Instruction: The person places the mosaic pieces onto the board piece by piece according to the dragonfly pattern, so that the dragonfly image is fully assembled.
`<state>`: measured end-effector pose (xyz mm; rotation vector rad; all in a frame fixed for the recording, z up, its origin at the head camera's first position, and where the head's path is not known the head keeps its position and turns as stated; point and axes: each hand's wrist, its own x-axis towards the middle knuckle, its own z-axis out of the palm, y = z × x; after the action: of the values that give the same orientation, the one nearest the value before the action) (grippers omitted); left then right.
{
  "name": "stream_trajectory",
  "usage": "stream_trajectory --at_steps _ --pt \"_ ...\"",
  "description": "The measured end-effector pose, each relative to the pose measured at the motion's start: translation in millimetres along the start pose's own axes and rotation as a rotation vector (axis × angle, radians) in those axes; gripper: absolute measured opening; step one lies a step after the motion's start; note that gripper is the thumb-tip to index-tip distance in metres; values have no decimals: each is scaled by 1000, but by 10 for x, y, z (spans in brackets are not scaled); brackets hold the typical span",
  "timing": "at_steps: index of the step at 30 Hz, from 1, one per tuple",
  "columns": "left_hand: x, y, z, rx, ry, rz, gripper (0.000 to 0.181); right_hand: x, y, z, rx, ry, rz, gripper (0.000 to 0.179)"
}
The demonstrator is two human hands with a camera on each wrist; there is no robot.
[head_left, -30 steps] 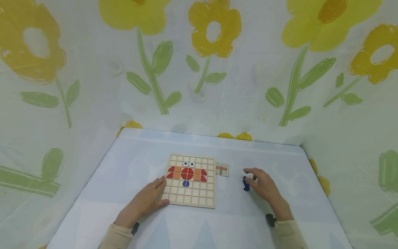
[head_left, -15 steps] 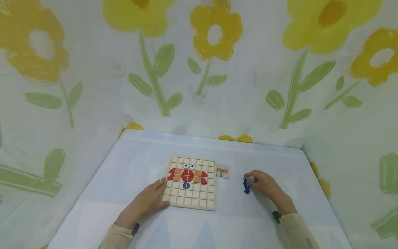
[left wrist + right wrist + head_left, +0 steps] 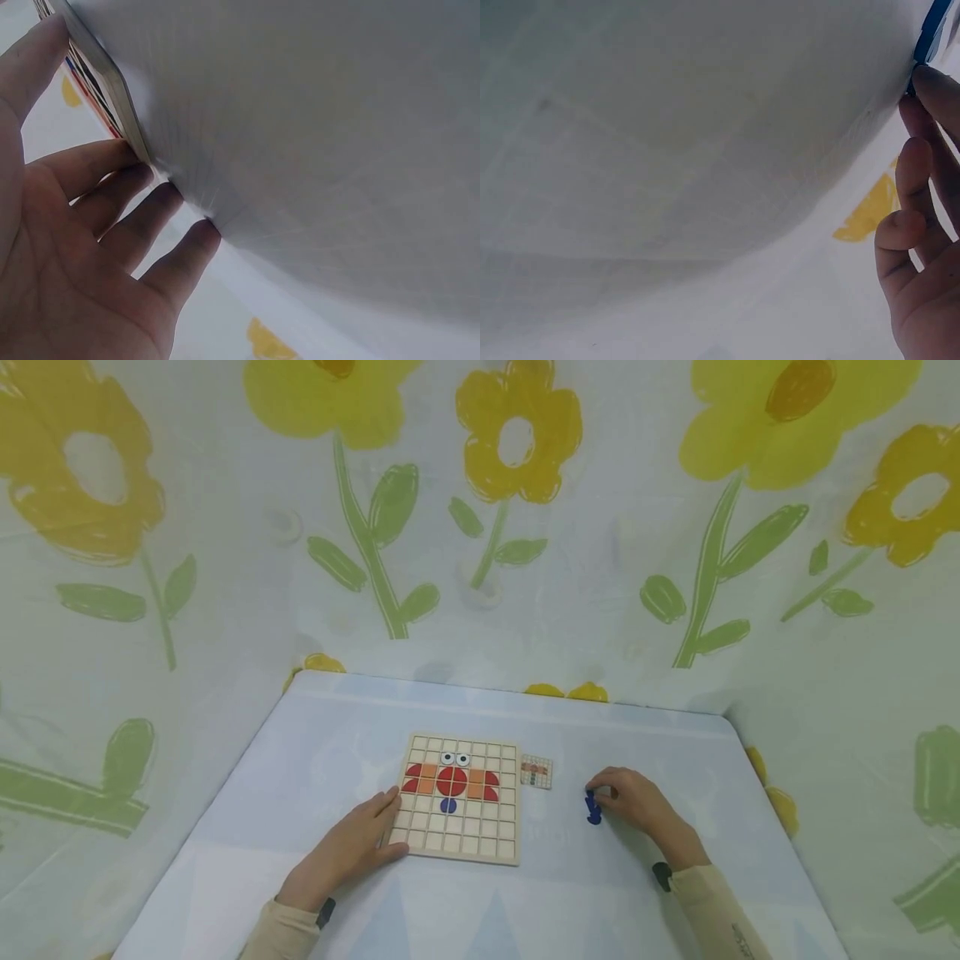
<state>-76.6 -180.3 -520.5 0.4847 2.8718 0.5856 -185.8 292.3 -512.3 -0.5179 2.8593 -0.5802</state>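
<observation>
A square wooden grid board lies on the table. Orange squares, red quarter pieces forming a circle, two eye tiles and a blue round shape sit in its cells. My left hand rests along the board's left side, fingers fairly straight, fingertips and thumb touching its edge in the left wrist view. To the right, several dark blue pieces lie in a small cluster. My right hand pinches one blue piece between thumb and index finger at the cluster's far end; its exact shape is hidden.
A small pattern card with a grid picture lies against the board's right side. The pale blue table is enclosed at the back and sides by a flower-printed cloth.
My right thumb and index finger have come together on a blue piece; a second ago they stood apart above the cluster. The left hand and the board keep their places.
</observation>
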Motion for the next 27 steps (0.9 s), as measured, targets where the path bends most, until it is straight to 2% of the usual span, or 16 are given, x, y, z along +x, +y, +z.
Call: stream_trajectory --at_steps 8,15,21,27 --pt "8 -6 9 11 -7 -10 84 -17 -31 3 -41 21 9 17" --pt "18 1 7 13 -13 -28 84 -10 -61 -13 -50 25 47 19" --pt "26 6 9 13 -15 -39 85 -23 -86 -28 -50 57 81 23" --pt "18 0 4 17 -15 -31 85 -34 -134 -35 -56 95 75 24"
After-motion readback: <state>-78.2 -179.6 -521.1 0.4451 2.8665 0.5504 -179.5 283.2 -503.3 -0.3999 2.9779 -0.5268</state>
